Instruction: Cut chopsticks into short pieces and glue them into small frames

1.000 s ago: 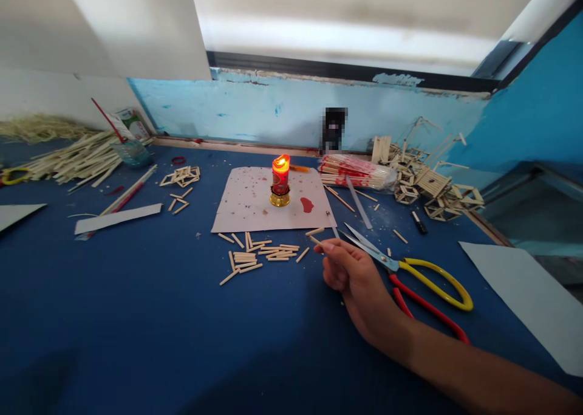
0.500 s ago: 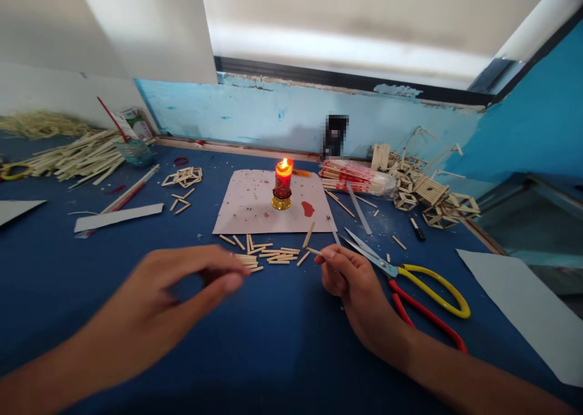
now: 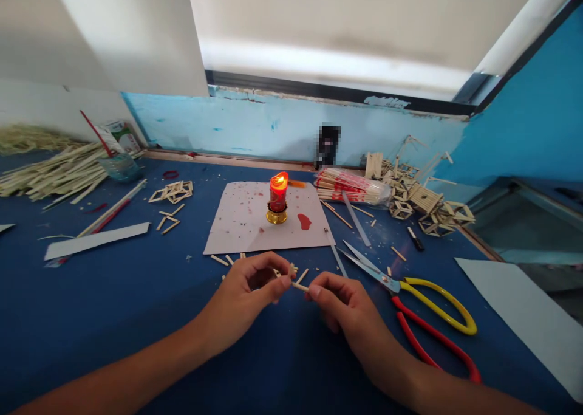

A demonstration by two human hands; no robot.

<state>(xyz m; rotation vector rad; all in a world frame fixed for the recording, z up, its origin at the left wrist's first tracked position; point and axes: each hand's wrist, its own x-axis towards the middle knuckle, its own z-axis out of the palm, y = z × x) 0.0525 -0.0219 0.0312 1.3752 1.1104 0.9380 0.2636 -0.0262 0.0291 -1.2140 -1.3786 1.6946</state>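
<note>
My right hand (image 3: 339, 296) pinches one end of a short wooden stick (image 3: 300, 287) that points toward my left hand (image 3: 257, 287). The thumb and forefinger of my left hand are closed at the stick's other end, where a second short piece stands up; the joint is partly hidden by the fingertips. Behind the hands lie loose short sticks (image 3: 219, 260), mostly covered by my left hand. A lit red candle (image 3: 279, 197) in a gold holder stands on a wax-spotted sheet of paper (image 3: 237, 236) just beyond.
Large scissors (image 3: 394, 286) with yellow and red handles lie open beside my right hand. Farther back are a bag of sticks (image 3: 355, 187) and stick frames (image 3: 428, 196). Left of the paper are small stick frames (image 3: 175, 191), a paper strip (image 3: 98, 240) and a glass jar (image 3: 121, 167).
My left hand has moved right and closed at the far end of the joined sticks in my right hand. The right hand sits slightly lower in view, and the whole view has shifted a little.
</note>
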